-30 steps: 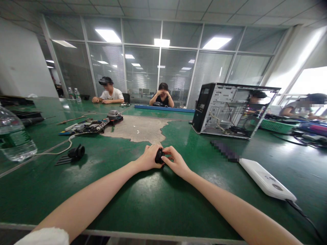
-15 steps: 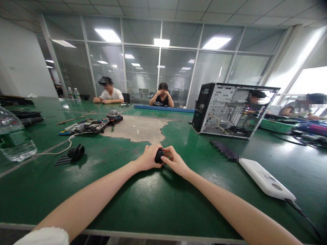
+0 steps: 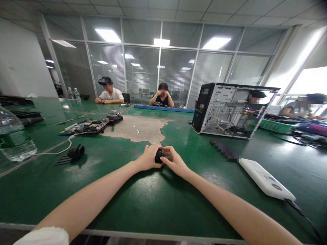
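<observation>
A small black object point(image 3: 158, 155) is held between my two hands, above the green table point(image 3: 143, 200) near its middle. My left hand point(image 3: 149, 157) wraps round its left side. The fingers and thumb of my right hand point(image 3: 174, 159) grip it from the right, the thumb on its near face. My fingers hide part of the object, and what it is cannot be made out. To the left, a black clip-like part with flat prongs point(image 3: 74, 153) lies on the table.
A circuit board point(image 3: 87, 126) and a water bottle point(image 3: 15, 139) are on the left. An open computer case point(image 3: 224, 112), a white power bank point(image 3: 267, 178) with a cable and a green basket point(image 3: 277, 126) are on the right. Several people sit around the table.
My right thumb has shifted slightly on the black object. My left hand stays in the same place.
</observation>
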A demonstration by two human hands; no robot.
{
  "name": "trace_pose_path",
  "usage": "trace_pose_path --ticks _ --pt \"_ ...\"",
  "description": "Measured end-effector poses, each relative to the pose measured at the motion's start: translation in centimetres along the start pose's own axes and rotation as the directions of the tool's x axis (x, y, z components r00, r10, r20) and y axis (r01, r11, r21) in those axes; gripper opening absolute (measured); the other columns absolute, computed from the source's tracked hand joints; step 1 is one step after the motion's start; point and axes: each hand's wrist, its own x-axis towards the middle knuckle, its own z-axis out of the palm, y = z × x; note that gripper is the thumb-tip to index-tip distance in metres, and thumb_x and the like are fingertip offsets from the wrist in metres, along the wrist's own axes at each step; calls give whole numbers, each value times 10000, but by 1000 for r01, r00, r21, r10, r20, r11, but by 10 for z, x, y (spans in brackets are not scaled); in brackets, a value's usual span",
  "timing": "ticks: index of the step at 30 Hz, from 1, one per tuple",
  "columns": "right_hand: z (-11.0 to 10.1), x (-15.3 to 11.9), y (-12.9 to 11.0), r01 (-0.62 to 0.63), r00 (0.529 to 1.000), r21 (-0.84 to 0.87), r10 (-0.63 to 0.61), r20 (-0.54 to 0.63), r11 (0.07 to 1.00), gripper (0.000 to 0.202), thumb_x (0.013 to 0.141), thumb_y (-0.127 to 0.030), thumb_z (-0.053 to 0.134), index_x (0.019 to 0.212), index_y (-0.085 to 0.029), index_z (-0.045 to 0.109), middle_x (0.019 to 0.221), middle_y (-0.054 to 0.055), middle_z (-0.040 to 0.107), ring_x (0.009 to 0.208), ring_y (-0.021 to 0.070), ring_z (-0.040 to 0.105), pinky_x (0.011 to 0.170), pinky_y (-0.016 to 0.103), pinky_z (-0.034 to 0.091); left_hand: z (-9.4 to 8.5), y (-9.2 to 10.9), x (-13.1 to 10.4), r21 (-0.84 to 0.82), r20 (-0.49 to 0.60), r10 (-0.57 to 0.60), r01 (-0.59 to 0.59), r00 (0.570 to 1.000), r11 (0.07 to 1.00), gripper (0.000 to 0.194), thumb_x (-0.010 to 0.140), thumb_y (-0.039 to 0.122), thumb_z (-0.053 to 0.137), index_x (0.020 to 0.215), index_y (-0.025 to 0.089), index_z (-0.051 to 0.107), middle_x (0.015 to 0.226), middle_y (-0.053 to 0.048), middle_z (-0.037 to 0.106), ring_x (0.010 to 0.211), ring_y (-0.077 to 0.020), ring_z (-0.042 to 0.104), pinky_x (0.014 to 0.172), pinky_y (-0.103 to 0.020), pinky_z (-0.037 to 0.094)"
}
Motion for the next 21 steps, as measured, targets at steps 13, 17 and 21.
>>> trace_pose_path --ticks 13,17,21 --pt "0 -1 -2 83 996 -48 -84 -26 995 139 753 -243 499 882 -203 466 958 35 499 913 159 521 683 277 487 0 -1 -1 -11 -7 -8 8 1000 1000 555 569 327 631 1051 205 385 989 -39 528 950 -233 486 818 -358 286" --pt "0 -1 -2 43 999 -21 -43 -19 999 232 746 -254 513 959 -203 437 991 50 498 933 169 519 674 285 490 -1 -1 -1 -12 -1 2 -2 1000 1000 559 569 315 631 1058 203 385 986 -36 528 934 -224 490 802 -353 293" --pt "-1 -1 -1 -16 1000 20 16 5 1000 304 746 -262 520 1021 -203 405 989 59 505 869 156 542 667 291 495 -2 0 -1 -12 7 -1 1 1000 1000 561 571 318 625 1066 206 385 999 -41 524 943 -233 485 803 -359 293"
